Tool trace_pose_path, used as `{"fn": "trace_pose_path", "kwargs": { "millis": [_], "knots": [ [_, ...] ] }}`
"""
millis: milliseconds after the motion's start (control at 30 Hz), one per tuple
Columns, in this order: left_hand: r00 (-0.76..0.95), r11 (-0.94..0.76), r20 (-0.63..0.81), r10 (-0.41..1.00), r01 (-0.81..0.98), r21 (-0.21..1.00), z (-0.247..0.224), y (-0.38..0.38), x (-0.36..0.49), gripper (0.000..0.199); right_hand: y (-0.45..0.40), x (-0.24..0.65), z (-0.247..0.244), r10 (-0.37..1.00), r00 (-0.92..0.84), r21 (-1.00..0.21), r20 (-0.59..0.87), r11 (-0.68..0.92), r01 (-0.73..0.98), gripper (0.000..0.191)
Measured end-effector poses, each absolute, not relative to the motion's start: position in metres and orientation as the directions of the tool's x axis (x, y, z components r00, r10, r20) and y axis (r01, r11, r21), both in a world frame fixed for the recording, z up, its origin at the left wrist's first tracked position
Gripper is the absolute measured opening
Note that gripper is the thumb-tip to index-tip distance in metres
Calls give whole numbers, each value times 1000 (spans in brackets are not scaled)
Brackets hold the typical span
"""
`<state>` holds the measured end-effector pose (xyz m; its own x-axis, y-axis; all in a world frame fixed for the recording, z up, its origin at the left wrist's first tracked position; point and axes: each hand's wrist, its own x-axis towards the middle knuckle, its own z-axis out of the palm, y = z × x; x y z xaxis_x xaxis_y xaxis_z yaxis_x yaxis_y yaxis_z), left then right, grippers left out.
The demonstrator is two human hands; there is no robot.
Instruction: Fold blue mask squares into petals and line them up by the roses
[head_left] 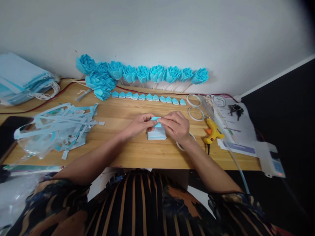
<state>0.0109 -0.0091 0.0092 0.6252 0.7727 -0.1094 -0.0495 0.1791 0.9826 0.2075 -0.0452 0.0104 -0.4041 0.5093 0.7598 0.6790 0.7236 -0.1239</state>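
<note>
- Spreading beneath both hands, the wood-grain tabletop (137, 154) formed the work surface.
- Right hand (177, 126) pinched the folded blue piece (156, 118) from the right; left hand (143, 124) gripped its left side.
- Stack of pale sheets (157, 134) lay just below.
- Piece was held near the stack's far edge; judged light, soft, barely slippery, easily crumpled; best pinched along its folds.

1. Before you, a stack of sheets (157, 134) lies on the table (123, 157).
2. Behind it: a row of folded pieces (149, 97), then flowers (157, 73).
3. To your left: scraps (71, 124).
4. To your right: a glue gun (213, 132), then keys (236, 109) on papers (242, 129).
</note>
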Motion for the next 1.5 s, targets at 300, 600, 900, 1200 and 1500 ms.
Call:
{"fn": "trace_pose_path", "kwargs": {
  "millis": [300, 600, 900, 1200, 1500],
  "knots": [
    [632, 213, -106, 767, -95, 973, 6, -8, 10, 29, -43, 209, 11, 542, -436, -176, 718, 748, 640, 20],
    [617, 168, -84, 782, -80, 982, 7, -6, 9, 23, -46, 214, 34, 641, -486, -335, 594, 746, 575, 43],
    [612, 46, -37, 790, 1, 999, 10, -6, 9, 26, -46, 201, 27, 953, -213, -852, 215, 290, 437, 33],
    [585, 52, -56, 809, 23, 998, 7, -3, 8, 29, -45, 198, 19, 948, -134, -861, 288, 318, 397, 25],
    [532, 129, -95, 842, -27, 991, 4, 1, 8, 32, -48, 200, 13, 677, -300, -380, 672, 663, 645, 21]
  ]
}}
